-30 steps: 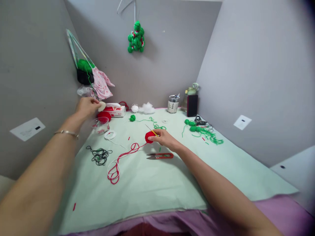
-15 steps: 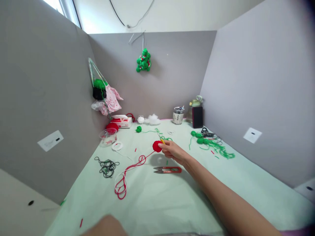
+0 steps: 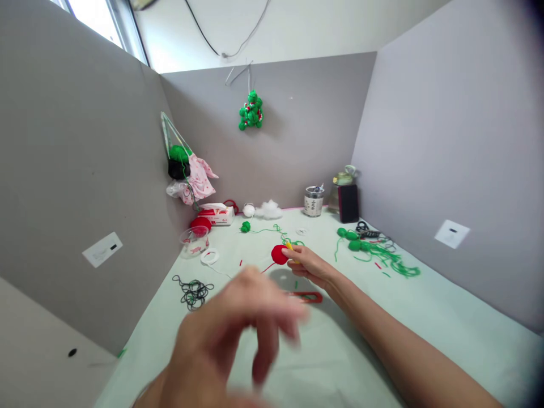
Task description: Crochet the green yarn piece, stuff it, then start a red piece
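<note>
My right hand (image 3: 306, 262) is nearly closed, its fingertips pinching a small red yarn ball (image 3: 279, 254) together with a yellow stick (image 3: 290, 246). The ball is near the middle of the view, just above the pale green table (image 3: 272, 351), with its shadow below it. A red strand (image 3: 268, 267) leads from it down toward my left and passes out of sight behind my other hand.

My left hand (image 3: 250, 317) is large and blurred in the foreground, palm downward, with the fingers bent and loosely open; I see nothing in its grasp. It covers part of the snips (image 3: 310, 297), whose orange-red handle shows on the table just beyond the fingers.

To my left lie a black cord tangle (image 3: 193, 293), a white roll (image 3: 209, 256) and a clear bowl (image 3: 194, 243). Behind the bowl are a large red bundle (image 3: 201, 225) and a tissue box (image 3: 217, 215). Along the back sit a white yarn ball (image 3: 249, 211), white fluff (image 3: 270, 210), a tin (image 3: 313, 203) with things standing in it, and a dark upright box (image 3: 349, 204) in front of a jar (image 3: 343, 178). To my right are green yarn balls (image 3: 355, 245) with loose strands. A green knobbly ornament (image 3: 251, 111) hangs against the back panel (image 3: 306, 124), and a pink spotted cloth (image 3: 202, 177) hangs in the left corner.
</note>
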The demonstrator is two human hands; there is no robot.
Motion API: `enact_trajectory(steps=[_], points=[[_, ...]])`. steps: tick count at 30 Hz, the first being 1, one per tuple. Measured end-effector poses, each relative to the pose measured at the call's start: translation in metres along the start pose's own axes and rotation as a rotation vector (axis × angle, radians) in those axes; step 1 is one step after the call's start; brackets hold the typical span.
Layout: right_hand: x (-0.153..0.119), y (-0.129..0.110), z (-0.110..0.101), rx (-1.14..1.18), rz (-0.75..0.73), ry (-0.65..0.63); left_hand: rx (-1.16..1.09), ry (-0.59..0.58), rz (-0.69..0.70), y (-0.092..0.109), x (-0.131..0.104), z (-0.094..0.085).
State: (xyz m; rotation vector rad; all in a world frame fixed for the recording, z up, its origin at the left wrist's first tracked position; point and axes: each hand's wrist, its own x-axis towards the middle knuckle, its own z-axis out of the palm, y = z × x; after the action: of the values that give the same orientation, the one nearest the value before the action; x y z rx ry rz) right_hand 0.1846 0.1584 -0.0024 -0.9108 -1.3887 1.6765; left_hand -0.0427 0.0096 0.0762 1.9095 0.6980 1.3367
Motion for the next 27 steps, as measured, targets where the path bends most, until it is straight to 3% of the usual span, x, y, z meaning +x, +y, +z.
enact_trajectory(steps=[2,6,9,12,18,27], points=[[-0.002,0.0,0.001,-0.011,0.004,-0.018,-0.023,0.024,-0.015,-0.018,0.024,0.003],[-0.004,0.0,0.003,-0.039,0.051,-0.108,-0.016,0.229,-0.144,-0.075,0.058,0.003],[-0.005,0.0,0.007,-0.033,0.061,-0.137,-0.011,0.268,-0.198,-0.116,0.06,0.0],[-0.005,0.001,0.009,-0.012,0.046,-0.103,-0.038,0.276,-0.262,-0.14,0.053,-0.001],[-0.002,0.003,0.009,-0.004,0.018,0.001,-0.15,0.309,-0.355,-0.153,0.049,0.007],[-0.003,0.003,0.013,-0.024,0.021,0.026,-0.158,0.326,-0.431,-0.16,0.044,0.006]])
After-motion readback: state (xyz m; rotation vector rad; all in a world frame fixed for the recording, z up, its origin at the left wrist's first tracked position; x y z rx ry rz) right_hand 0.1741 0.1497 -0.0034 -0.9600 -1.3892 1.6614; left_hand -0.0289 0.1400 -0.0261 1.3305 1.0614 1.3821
